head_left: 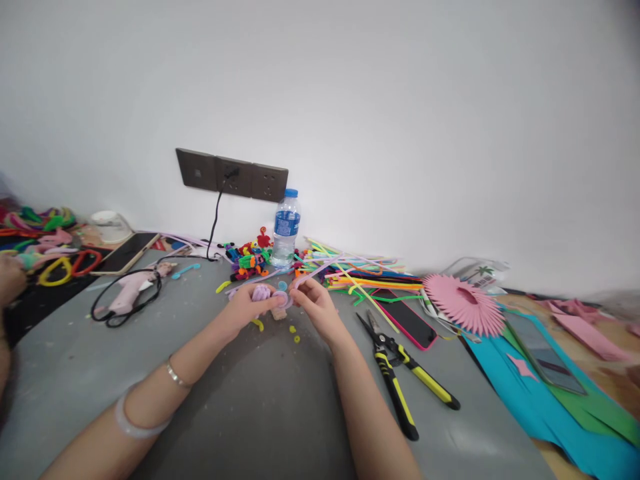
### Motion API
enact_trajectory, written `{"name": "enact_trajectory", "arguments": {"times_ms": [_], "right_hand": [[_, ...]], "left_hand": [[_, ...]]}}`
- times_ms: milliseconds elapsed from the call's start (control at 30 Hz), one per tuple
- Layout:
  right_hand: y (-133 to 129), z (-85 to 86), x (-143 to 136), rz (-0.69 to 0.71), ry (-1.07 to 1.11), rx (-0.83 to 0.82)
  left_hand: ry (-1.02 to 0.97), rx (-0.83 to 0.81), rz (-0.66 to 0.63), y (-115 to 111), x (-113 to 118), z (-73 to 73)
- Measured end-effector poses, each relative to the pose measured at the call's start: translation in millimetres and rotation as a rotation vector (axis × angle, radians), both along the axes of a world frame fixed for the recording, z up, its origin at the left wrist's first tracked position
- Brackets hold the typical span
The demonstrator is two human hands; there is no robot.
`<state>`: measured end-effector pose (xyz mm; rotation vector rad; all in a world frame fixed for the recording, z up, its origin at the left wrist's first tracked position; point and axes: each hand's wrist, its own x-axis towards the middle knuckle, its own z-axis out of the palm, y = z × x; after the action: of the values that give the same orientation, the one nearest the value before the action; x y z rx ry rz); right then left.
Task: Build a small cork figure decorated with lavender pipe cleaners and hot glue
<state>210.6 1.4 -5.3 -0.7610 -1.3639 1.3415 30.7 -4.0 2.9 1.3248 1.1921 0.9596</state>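
Observation:
In the middle of the head view, my left hand point(249, 311) is closed around a coiled lilac pipe cleaner point(261, 292). My right hand point(315, 305) pinches the lilac strand close beside it, and a free length runs up and right past the fingers. Fingertips of both hands nearly meet at the coil, which hides part of its shape. Just behind the hands lies a small light blue round piece point(283, 286). Small yellow-green bits point(297, 339) lie on the grey table point(240, 413) in front of them.
Black-and-yellow pruning shears point(395, 367) lie right of my arm, beside a pink-edged phone point(407, 320). Behind stand a water bottle point(287, 230) and a pile of pipe cleaners point(370, 277). A corded pink glue gun point(131, 291) lies left. Another person's hand point(10, 280) shows at the left edge.

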Motion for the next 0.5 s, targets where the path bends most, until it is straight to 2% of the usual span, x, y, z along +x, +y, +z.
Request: {"name": "enact_trajectory", "arguments": {"times_ms": [200,500], "right_hand": [[3,-2.3,2,-0.016,0.083,0.011],[4,-0.4,12,0.044,-0.002,-0.007]], "left_hand": [[-0.134,-0.073,0.072,1,1,2.7],[-0.291,-0.062,0.106,4,-1,-3.1]]}}
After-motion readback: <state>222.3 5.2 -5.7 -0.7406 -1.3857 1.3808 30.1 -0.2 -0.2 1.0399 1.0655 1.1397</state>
